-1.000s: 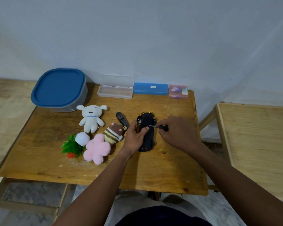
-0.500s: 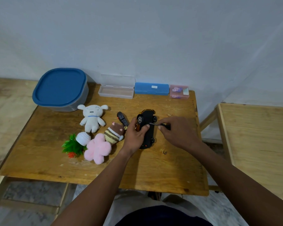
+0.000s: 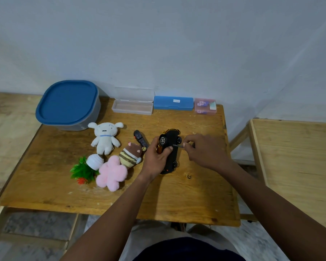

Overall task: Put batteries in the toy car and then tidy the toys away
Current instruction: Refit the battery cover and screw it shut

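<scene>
The toy car (image 3: 170,153) is held at the middle of the frame, just above the wooden table (image 3: 120,200), turned so that its black underside and wheels face up and toward the right, with a gold body edge seen at its far end. It is grasped along its left side by the left hand (image 3: 155,160), the thumb laid across the underside and the fingers curled behind the body. A thin screwdriver (image 3: 178,146) is pinched between the fingertips of the right hand (image 3: 205,151), and its tip is set against the car's underside just beside the left thumb.

A small black remote-like piece (image 3: 140,138) is lying just left of the car. Further left, a brown striped plush (image 3: 130,155), a pink flower plush (image 3: 111,172), a white dog plush (image 3: 105,137) and a green plastic plant (image 3: 83,170) tipped over in its white pot are grouped close together, several of them touching.

Along the table's far edge, against the wall, a grey container with a blue lid (image 3: 68,102), an open clear plastic case (image 3: 133,106), a closed blue case (image 3: 173,103) and a small pink box (image 3: 205,106) are lined up from left to right. A second wooden surface (image 3: 299,157) is seen at the right of the frame.
</scene>
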The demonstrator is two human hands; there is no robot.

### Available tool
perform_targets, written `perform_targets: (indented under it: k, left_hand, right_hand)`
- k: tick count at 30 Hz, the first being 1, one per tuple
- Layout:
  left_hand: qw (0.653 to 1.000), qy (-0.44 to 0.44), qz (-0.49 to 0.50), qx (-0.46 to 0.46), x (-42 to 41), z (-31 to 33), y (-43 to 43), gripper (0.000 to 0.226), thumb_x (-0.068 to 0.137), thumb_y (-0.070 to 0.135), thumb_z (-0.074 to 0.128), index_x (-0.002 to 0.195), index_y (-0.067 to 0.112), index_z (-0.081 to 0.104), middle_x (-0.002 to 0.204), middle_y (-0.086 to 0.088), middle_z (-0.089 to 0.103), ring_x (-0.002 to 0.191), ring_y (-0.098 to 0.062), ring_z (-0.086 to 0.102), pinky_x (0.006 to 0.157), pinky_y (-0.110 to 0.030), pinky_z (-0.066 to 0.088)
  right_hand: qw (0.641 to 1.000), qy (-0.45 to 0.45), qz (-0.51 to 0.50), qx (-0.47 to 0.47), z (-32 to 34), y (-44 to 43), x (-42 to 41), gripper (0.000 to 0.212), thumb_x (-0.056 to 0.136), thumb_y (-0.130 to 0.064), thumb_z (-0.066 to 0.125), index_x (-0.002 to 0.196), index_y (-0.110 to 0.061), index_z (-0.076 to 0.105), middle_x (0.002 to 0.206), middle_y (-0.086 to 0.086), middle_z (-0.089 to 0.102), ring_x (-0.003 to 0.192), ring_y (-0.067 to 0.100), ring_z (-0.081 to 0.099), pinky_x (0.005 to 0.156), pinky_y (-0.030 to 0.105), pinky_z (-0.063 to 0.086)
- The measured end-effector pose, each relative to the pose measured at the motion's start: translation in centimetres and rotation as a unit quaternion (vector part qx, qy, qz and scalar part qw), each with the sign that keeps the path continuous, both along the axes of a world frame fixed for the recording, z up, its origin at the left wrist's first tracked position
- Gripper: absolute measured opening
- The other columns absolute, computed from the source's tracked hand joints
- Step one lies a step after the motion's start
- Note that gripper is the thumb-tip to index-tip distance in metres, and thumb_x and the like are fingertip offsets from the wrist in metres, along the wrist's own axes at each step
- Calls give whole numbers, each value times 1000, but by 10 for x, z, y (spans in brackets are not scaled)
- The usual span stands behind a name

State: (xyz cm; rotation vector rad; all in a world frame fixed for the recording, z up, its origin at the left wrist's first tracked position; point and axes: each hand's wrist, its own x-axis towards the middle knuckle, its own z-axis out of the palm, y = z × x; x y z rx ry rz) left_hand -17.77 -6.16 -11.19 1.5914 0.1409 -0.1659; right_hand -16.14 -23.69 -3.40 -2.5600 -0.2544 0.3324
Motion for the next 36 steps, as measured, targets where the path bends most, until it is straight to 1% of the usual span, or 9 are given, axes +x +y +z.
perform_targets:
  k: [1,4,8,10,17,23,26,31,36]
  left_hand:
    - [1000,0,2,-6,0,1,0,31,99,13,61,130,12,56,117,-11,69,104,-22,71,85,-41,62]
    - [1000,4,10,-19,1,2,0,29,99,12,61,128,11,56,116,-13,69,104,-25,71,82,-41,62]
    - [1000,7,15,-19,2,3,0,29,99,13,61,129,12,57,116,-14,69,103,-25,71,82,-43,62]
    - [1000,7,18,-20,3,3,0,30,100,14,61,129,14,57,117,-13,68,103,-25,71,82,-41,62]
    - [1000,5,20,-23,4,6,2,29,100,12,60,129,11,56,116,-11,68,102,-19,70,80,-32,61]
    - [1000,0,19,-19,2,5,2,30,100,13,60,130,13,58,117,-11,69,106,-24,70,85,-39,62]
    - [1000,-2,21,-18,1,5,1,28,100,13,60,128,14,58,116,-11,68,106,-26,69,85,-40,62]
    - [1000,3,27,-16,2,6,2,28,100,14,61,127,16,58,116,-11,68,107,-26,69,87,-41,61]
    - [1000,10,21,-15,2,8,2,29,99,14,61,128,15,58,118,-9,69,107,-22,69,90,-43,60]
  right_hand:
    - [1000,6,1,4,1,0,0,5,92,-29,60,96,-27,62,74,-15,60,64,3,56,54,22,36]
    - [1000,-4,-2,0,0,-2,0,23,80,-21,70,94,-27,54,80,-10,61,71,5,55,53,22,35]
    - [997,-79,-19,-8,-2,-1,2,12,82,-21,72,86,-23,62,82,-9,63,77,7,58,55,18,38]
    - [994,-105,-22,-36,0,-1,2,7,87,-30,70,88,-22,68,81,-8,66,76,8,60,59,19,44]
    - [984,-112,5,-136,-3,3,2,43,101,-48,42,83,-19,70,64,-6,58,56,9,53,51,27,46]
    - [990,-106,39,-84,-1,1,1,19,89,-37,62,104,-31,51,93,-8,56,79,10,55,54,19,38]
    - [987,-124,50,-90,-2,2,2,21,85,-29,66,98,-34,50,91,-8,51,77,11,55,57,23,46]
    - [985,-156,16,-78,-4,1,-1,10,87,-34,67,92,-26,62,87,-9,56,78,10,54,60,23,41]
    - [979,-175,6,-102,-7,-1,0,26,94,-45,57,88,-23,70,77,-8,63,68,9,56,53,25,38]
